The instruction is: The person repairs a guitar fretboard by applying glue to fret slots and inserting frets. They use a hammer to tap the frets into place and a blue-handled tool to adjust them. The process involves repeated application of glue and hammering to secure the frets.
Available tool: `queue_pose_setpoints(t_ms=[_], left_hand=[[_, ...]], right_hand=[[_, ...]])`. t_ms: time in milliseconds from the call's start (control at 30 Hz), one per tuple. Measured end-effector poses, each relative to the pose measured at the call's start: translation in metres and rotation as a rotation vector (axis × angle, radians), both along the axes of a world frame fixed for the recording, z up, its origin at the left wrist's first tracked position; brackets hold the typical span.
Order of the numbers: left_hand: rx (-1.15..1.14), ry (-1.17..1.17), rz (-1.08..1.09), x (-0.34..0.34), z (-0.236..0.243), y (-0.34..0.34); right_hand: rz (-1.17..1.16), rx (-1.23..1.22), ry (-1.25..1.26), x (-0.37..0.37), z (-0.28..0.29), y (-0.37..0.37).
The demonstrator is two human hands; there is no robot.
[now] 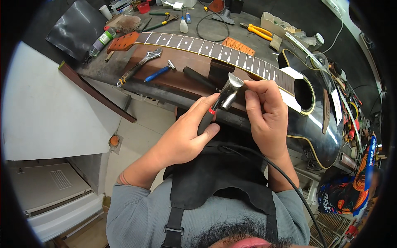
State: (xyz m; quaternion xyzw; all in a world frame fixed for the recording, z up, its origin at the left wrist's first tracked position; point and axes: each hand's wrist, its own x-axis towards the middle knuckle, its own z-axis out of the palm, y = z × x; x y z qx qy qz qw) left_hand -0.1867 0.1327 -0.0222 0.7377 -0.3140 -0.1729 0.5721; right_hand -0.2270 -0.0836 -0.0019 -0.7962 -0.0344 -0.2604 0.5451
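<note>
My left hand (186, 136) grips a hammer (230, 87) by its dark handle with a red band, its metal head raised above the bench edge. My right hand (266, 115) is just right of the head, fingers curled toward the thumb; what they hold, if anything, I cannot make out. A black guitar (326, 144) lies across the bench, its fretted neck (186, 43) reaching left to an orange-brown headstock (122, 41). Below the neck, on a brown board (173, 62), lie an adjustable wrench (140, 64), a small blue-handled hammer (157, 73) and a black handle (198, 76).
Along the back of the bench (244, 49) are yellow pliers (258, 31), a bottle (103, 39), an orange slotted block (237, 45) and a sectioned tray (273, 22). Tools crowd the right side. A dark strip (97, 91) juts out at the left.
</note>
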Motion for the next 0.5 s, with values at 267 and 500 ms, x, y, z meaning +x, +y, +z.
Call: queue_pose_setpoints(t_ms=[267, 500], left_hand=[[-0.075, 0.145, 0.043, -0.008, 0.001, -0.01], [-0.049, 0.187, -0.053, -0.01, 0.008, -0.011]], right_hand=[[-0.267, -0.745, -0.106, -0.002, 0.018, -0.016], [-0.288, -0.998, -0.206, 0.0, 0.032, -0.027]])
